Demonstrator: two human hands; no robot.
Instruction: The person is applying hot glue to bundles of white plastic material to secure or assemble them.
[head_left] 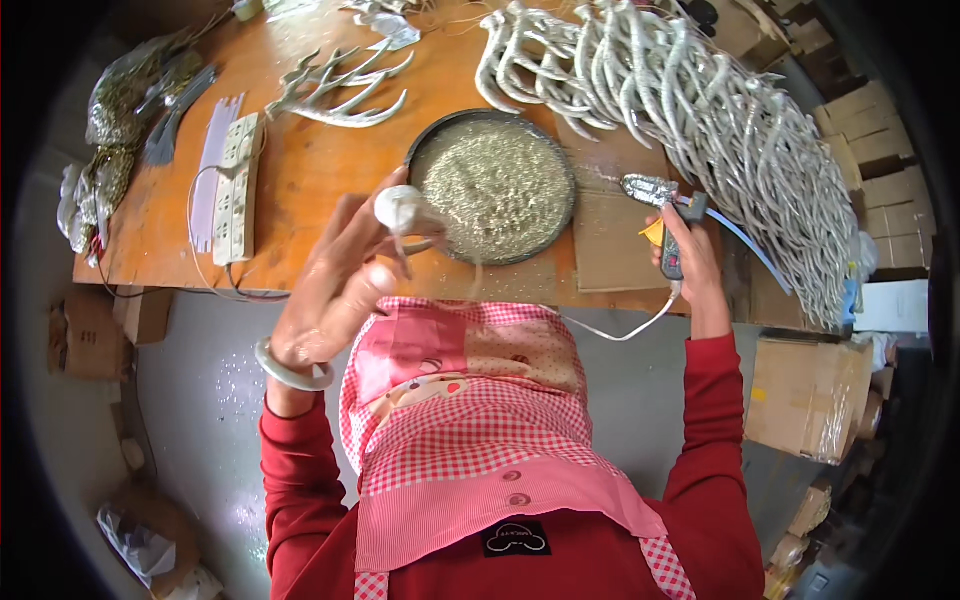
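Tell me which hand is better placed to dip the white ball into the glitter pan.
Left. The left hand already holds the white ball right at the glitter pan's near rim; the right hand is busy gripping the glue gun, off to the pan's right.

Both forearms, in red sleeves, rise from the lower edge of the view. The left hand (pixel 335 290) is raised, wrist bent and ringed by a pale bangle, its fingertips (pixel 385 200) pinched together on something small. The right hand (pixel 690 262) is held out farther right, arm nearly straight, fingers wrapped in a closed grip.
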